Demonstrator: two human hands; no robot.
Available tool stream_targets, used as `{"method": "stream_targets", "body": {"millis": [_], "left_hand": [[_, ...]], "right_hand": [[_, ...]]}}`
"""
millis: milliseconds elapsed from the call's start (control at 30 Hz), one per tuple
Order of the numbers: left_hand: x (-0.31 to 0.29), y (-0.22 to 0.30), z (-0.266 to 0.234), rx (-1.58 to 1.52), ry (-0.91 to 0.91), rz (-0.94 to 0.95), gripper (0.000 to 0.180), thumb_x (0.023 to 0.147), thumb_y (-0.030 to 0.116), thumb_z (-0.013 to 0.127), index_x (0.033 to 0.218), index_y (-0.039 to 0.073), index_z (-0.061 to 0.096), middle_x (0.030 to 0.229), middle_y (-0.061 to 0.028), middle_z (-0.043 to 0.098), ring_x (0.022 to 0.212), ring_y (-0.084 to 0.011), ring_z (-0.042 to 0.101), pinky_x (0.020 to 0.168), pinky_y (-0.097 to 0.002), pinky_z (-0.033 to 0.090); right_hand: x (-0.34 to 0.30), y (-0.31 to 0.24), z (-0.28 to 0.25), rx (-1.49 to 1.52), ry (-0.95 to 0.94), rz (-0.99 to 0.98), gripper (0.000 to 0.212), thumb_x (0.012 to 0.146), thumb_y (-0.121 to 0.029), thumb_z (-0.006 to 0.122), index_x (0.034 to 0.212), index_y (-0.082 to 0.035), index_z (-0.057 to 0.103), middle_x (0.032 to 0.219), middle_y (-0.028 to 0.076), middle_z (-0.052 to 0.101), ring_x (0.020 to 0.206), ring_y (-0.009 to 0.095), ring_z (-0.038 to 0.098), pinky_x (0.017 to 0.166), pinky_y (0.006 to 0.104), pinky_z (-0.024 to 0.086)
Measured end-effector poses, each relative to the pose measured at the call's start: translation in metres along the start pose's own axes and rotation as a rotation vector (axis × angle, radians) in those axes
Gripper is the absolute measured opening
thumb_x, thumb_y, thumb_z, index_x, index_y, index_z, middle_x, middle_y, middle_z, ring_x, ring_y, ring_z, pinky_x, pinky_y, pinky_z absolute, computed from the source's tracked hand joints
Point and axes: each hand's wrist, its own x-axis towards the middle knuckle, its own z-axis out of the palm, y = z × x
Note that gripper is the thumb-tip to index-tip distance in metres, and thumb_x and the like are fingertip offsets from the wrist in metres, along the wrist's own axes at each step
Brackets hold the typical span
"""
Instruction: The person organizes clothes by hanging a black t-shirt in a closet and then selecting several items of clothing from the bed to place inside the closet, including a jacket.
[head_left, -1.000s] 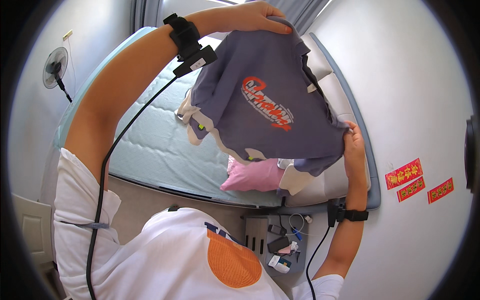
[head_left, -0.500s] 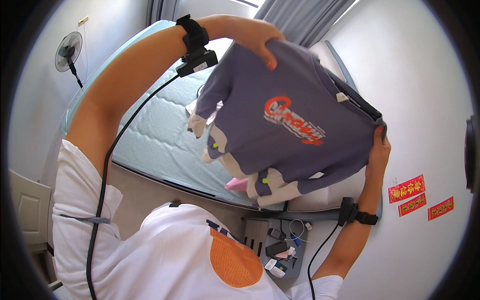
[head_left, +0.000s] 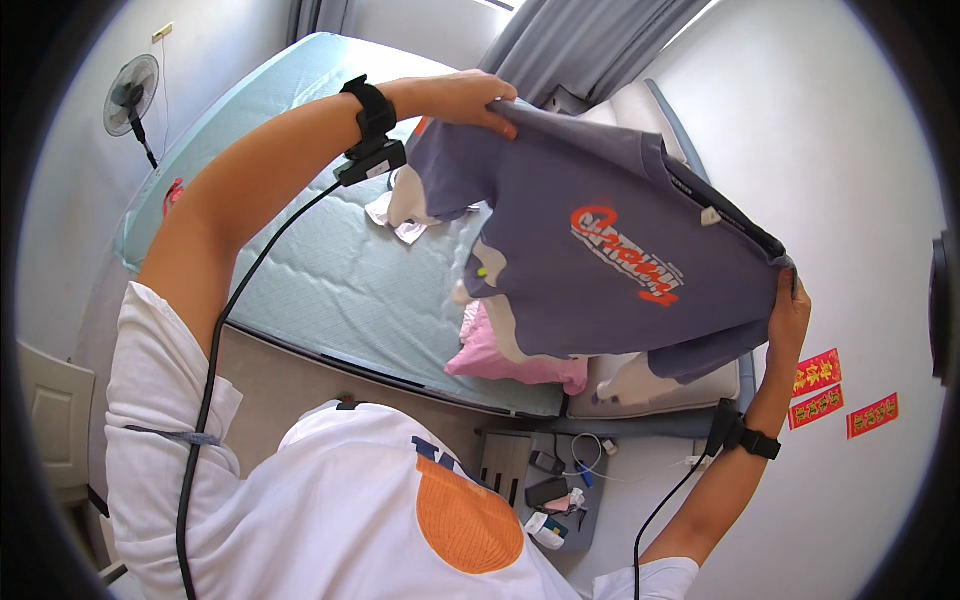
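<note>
Stretched out in the air over the bed is a grey-blue sweatshirt (head_left: 560, 230) with red and white lettering on its front and pale lower sleeves. My left hand (head_left: 470, 100) is closed on its upper left edge, thumb on the near side. At the other end, my right hand (head_left: 790, 305) grips the cloth by the dark neck opening, fingers wrapped round it. The neck faces the upper right, and the sleeves hang down loosely. Behind the sweatshirt, a pink cloth (head_left: 520, 365) lies on the bed's near edge, partly covered from sight.
The bed (head_left: 310, 270) has a pale green quilted cover. White cloth (head_left: 405, 225) lies on it beside the left sleeve. A nightstand (head_left: 500, 465) with small items and cables stands close by. A fan (head_left: 130, 95) is at the far left; red paper strips (head_left: 818, 372) hang on the right wall.
The sweatshirt has shifted right and its sleeves swung, showing more of the pink cloth. My left hand moved left and slightly down; my right hand moved right and down, both still gripping.
</note>
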Motion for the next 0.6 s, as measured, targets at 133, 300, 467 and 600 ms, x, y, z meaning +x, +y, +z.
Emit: {"method": "stream_targets", "body": {"millis": [133,300,467,600], "left_hand": [[-0.004,-0.010,0.000,-0.066,-0.098,0.004,0.045,0.073,0.038,0.072,0.096,0.002,0.060,0.079,-0.0148,0.062,0.073,-0.0273,0.061,0.068,-0.0348,0.047],[0.018,-0.022,-0.030,0.034,0.107,0.087,0.036,0.079,0.035,0.067,0.092,0.001,0.065,0.075,-0.0098,0.065,0.069,-0.0217,0.062,0.068,-0.0289,0.049],[0.052,-0.023,-0.059,-0.094,0.415,0.012,0.018,0.080,0.009,0.047,0.091,0.004,0.060,0.081,-0.0149,0.064,0.076,-0.0238,0.060,0.067,-0.0375,0.047],[0.076,-0.033,-0.089,-0.220,0.475,-0.038,0.023,0.081,0.011,0.046,0.096,0.003,0.060,0.083,-0.0182,0.063,0.077,-0.0280,0.060,0.069,-0.0402,0.048]], "right_hand": [[0.006,-0.004,-0.002,-0.041,-0.049,0.047,0.046,0.093,-0.041,0.047,0.099,0.002,0.063,0.074,0.002,0.058,0.071,0.009,0.050,0.068,0.0233,0.041],[0.006,0.008,-0.018,-0.134,-0.125,0.022,0.046,0.092,-0.041,0.049,0.105,0.000,0.063,0.080,0.004,0.062,0.076,0.010,0.053,0.073,0.0239,0.042],[0.002,-0.010,-0.020,-0.186,-0.065,0.096,0.044,0.092,-0.039,0.050,0.108,0.000,0.062,0.079,0.003,0.060,0.075,0.009,0.052,0.071,0.0221,0.042],[0.007,-0.008,-0.025,0.074,-0.095,0.066,0.046,0.092,-0.040,0.051,0.109,0.002,0.061,0.080,0.003,0.060,0.075,0.008,0.053,0.070,0.0203,0.042]]}}
